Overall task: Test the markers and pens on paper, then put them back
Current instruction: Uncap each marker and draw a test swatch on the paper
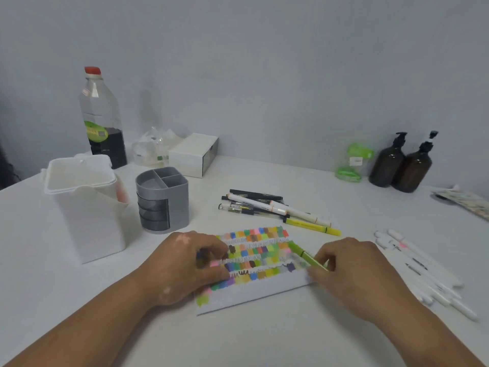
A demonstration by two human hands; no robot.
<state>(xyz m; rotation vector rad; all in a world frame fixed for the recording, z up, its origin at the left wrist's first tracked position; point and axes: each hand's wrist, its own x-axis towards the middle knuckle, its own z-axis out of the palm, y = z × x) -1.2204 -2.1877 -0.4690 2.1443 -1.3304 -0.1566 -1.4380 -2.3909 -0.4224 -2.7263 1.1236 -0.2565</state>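
Two hands: the left hand is resting loosely on the paper; the right hand is pinching the green marker over the paper's right edge.
Danger: the paper may be slipping, so the marker could be smearing other colours.

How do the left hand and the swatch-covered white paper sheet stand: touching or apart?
Touching. Head view: the left hand rests on the swatch-covered white paper sheet, fingers down.

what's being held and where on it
The right hand pinches a green marker near its lower end; the left hand rests on the paper, holding nothing visible.
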